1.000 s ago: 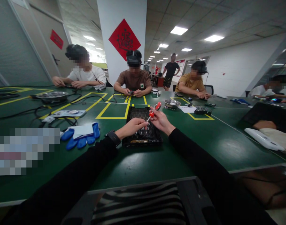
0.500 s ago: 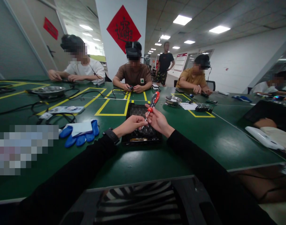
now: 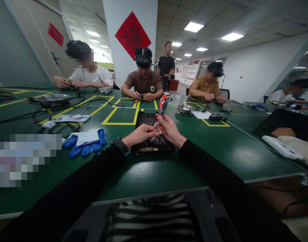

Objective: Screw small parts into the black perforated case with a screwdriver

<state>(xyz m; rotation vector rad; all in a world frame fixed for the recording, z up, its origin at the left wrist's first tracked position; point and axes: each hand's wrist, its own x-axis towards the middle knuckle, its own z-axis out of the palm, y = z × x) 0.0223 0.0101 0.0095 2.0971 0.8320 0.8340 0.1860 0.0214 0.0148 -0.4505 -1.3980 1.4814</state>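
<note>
My right hand [image 3: 171, 130] is closed around a screwdriver [image 3: 163, 105] with a red and black handle. The handle points up and the shaft slants down towards my left hand [image 3: 140, 135]. Pinched together, my left fingers meet the screwdriver near its tip; whatever small thing they may hold cannot be made out. Both hands are above an open black case [image 3: 166, 151], which lies on the green table [image 3: 143, 174]. Dark parts fill the case, and a thin light-coloured strip [image 3: 148, 149] shows along its near side.
Blue and white gloves [image 3: 85, 143] lie to the left, with black cables [image 3: 68, 126] behind them. Metal bowls [image 3: 185, 108] stand further back. Small dark parts [image 3: 218, 116] sit at the back right, near a white sheet [image 3: 201, 114]. Several people work around the table.
The screwdriver has tilted more upright, its handle shifting slightly left. My hands remain close together above the case. In the background, the standing person appears further left.
</note>
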